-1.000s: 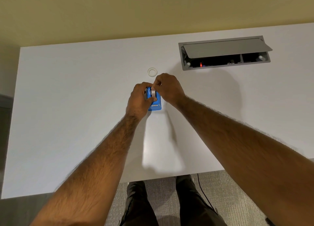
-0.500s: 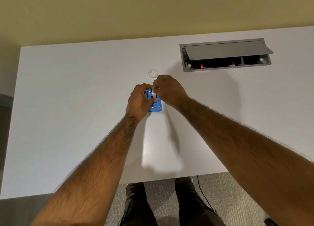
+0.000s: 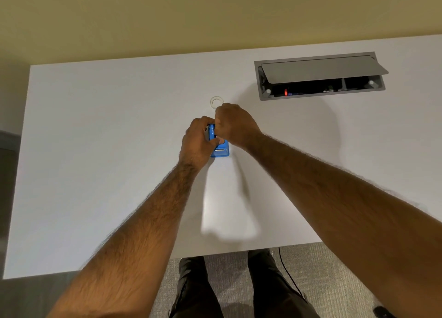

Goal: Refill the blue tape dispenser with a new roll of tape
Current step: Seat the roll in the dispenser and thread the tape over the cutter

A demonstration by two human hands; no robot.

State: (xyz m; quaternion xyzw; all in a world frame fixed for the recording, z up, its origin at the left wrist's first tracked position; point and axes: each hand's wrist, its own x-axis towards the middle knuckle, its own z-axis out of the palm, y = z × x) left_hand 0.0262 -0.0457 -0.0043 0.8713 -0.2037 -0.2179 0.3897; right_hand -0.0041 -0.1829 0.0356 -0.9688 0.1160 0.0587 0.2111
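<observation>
Dispenser (image 3: 220, 148), blue, sits on the white table (image 3: 95, 174) near the middle, its front end with a small metal strip toward me and its far end covered by both my hands. My left hand (image 3: 197, 142) wraps the dispenser from the left side, fingers curled over the top and thumb pressed across its body, so it is grasping the dispenser. My right hand (image 3: 233, 126) comes in from the right and closes over the far upper part of the dispenser, fingers bunched in a pinch at the spot where the two hands meet; what it pinches is hidden under the knuckles, and I cannot tell whether a roll is in there. The two hands touch each other above the blue body. Just beyond my right knuckles, a small white ring (image 3: 217, 101) lies flat on the table, apart from the dispenser. Farther off to the right, set into the tabletop, a grey cable box (image 3: 320, 78) has its lid tilted up, with dark contents and a small red light showing inside. Below the near table edge I see my dark trousers (image 3: 239, 289), grey carpet (image 3: 334, 282) and a thin black cable (image 3: 288, 273) on the floor.
</observation>
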